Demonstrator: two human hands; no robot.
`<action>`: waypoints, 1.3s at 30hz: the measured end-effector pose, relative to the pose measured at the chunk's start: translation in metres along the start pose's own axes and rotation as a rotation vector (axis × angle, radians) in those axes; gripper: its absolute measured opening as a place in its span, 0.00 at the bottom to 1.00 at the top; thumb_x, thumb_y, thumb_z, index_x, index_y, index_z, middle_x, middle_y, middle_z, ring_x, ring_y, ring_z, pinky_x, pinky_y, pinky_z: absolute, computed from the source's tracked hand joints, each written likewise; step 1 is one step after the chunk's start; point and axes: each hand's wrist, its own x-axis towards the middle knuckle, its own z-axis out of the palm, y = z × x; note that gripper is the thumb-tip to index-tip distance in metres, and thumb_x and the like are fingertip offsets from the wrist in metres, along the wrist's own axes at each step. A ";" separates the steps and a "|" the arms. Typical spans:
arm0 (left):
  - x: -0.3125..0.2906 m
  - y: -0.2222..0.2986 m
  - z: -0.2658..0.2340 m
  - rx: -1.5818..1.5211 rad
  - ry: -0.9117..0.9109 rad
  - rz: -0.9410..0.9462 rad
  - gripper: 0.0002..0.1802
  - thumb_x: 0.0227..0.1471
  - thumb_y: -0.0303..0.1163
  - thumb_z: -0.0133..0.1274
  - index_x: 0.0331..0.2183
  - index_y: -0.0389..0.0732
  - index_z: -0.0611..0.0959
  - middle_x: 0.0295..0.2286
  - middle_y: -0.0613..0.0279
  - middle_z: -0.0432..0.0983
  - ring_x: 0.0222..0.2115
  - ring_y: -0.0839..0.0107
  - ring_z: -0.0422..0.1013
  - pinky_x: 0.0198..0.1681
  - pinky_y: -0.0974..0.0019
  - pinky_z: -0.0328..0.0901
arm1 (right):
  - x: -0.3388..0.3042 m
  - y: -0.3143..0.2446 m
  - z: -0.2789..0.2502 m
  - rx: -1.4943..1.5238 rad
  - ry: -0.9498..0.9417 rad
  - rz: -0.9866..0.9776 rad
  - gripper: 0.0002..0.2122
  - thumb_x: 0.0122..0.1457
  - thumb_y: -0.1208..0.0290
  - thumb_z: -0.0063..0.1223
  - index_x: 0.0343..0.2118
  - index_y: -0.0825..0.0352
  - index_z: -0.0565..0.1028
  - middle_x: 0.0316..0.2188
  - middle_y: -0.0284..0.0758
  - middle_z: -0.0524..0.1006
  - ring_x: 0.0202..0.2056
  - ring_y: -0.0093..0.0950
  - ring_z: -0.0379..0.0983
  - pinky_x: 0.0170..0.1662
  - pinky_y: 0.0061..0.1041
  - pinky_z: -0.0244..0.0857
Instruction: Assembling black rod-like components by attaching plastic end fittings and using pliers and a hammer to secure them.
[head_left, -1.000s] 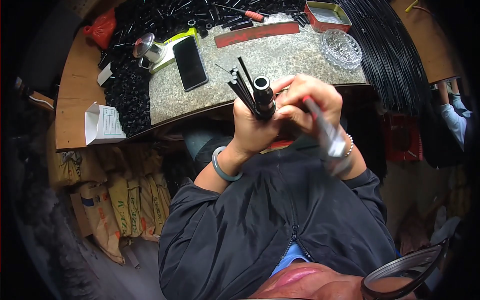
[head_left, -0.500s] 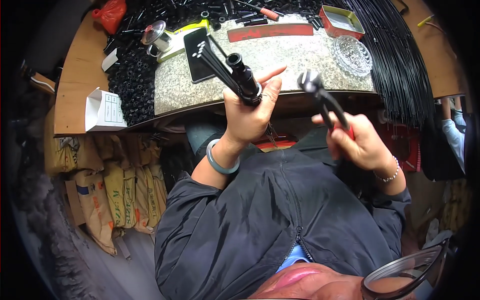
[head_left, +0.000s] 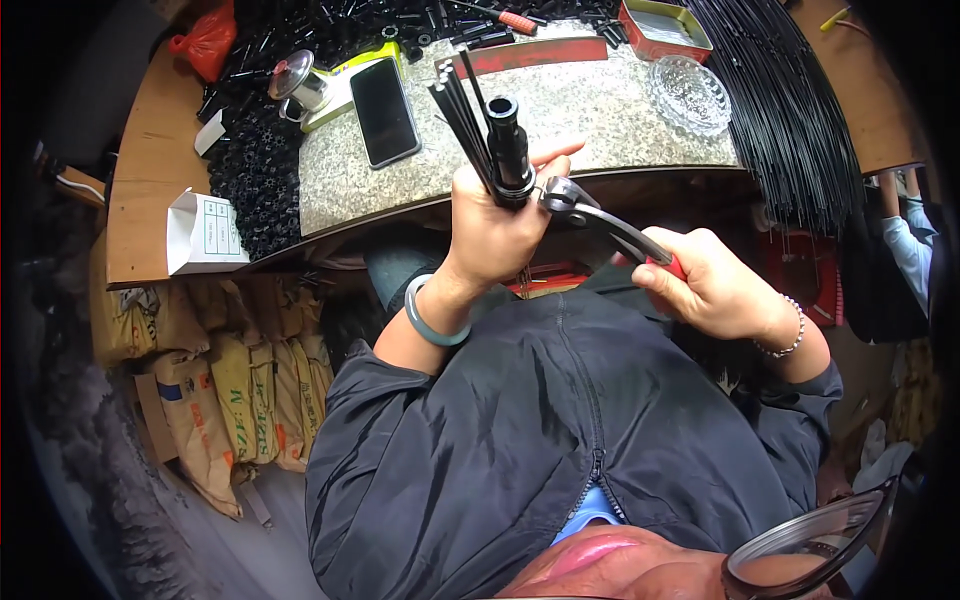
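My left hand (head_left: 488, 245) is closed around a black hollow tube-shaped part (head_left: 508, 150), its open end up. Several thin black rods (head_left: 462, 125) with pale tips stand beside the tube in the same grip, and its index finger points off to the right. In my right hand (head_left: 715, 280) is a pair of pliers (head_left: 595, 213) with red grips. Their metal jaws are at the base of the tube, by my left thumb; what they bite on is too small to make out. Both hands are above my lap, at the table's near edge.
On the stone-patterned slab (head_left: 600, 120) lie a phone (head_left: 384, 110), a red strip (head_left: 530, 62) and a glass dish (head_left: 692, 97). Around it are black small parts (head_left: 260, 190), a white box (head_left: 208, 238), a metal cup (head_left: 300, 82), a red tin (head_left: 668, 42) and long black rods (head_left: 790, 130).
The pliers have come down and left, from apart in the air to the base of the tube. My left hand has turned the tube and rods more upright.
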 end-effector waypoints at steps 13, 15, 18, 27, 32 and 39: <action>0.000 -0.002 0.002 0.078 0.017 0.040 0.11 0.50 0.22 0.51 0.39 0.33 0.80 0.16 0.75 0.65 0.13 0.89 0.56 0.15 0.80 0.48 | 0.001 -0.022 -0.018 -0.109 -0.080 0.074 0.08 0.61 0.69 0.43 0.35 0.70 0.67 0.15 0.29 0.67 0.18 0.17 0.63 0.23 0.18 0.60; 0.002 -0.006 0.001 0.106 0.012 0.076 0.11 0.50 0.21 0.51 0.38 0.33 0.80 0.16 0.75 0.66 0.14 0.89 0.57 0.15 0.80 0.49 | 0.001 -0.026 -0.019 -0.027 -0.114 0.160 0.09 0.61 0.68 0.42 0.34 0.70 0.67 0.14 0.28 0.67 0.17 0.17 0.62 0.21 0.18 0.59; 0.007 -0.014 -0.002 0.260 0.034 0.247 0.11 0.50 0.21 0.50 0.38 0.32 0.80 0.16 0.75 0.66 0.15 0.89 0.57 0.16 0.81 0.50 | 0.004 -0.021 -0.018 0.084 -0.149 0.251 0.10 0.62 0.66 0.41 0.34 0.69 0.67 0.13 0.28 0.67 0.15 0.16 0.62 0.19 0.18 0.58; 0.008 0.002 0.005 -0.021 0.055 0.012 0.13 0.51 0.21 0.49 0.41 0.29 0.77 0.15 0.73 0.66 0.11 0.88 0.56 0.12 0.81 0.48 | 0.012 -0.001 -0.004 0.062 -0.003 -0.051 0.10 0.62 0.67 0.40 0.38 0.70 0.68 0.12 0.28 0.64 0.15 0.15 0.60 0.20 0.17 0.57; 0.011 0.000 -0.001 0.161 0.053 0.157 0.11 0.50 0.21 0.52 0.38 0.33 0.80 0.14 0.75 0.64 0.14 0.89 0.57 0.15 0.80 0.50 | 0.006 -0.018 -0.014 -0.066 0.043 0.015 0.14 0.62 0.65 0.42 0.23 0.69 0.64 0.11 0.28 0.61 0.16 0.16 0.51 0.19 0.20 0.52; 0.015 0.002 -0.019 0.315 0.116 0.414 0.12 0.49 0.20 0.51 0.38 0.32 0.80 0.13 0.75 0.64 0.15 0.89 0.58 0.17 0.81 0.52 | 0.026 -0.016 -0.015 -0.219 0.110 -0.124 0.11 0.61 0.66 0.43 0.30 0.70 0.64 0.16 0.37 0.64 0.19 0.28 0.57 0.25 0.25 0.57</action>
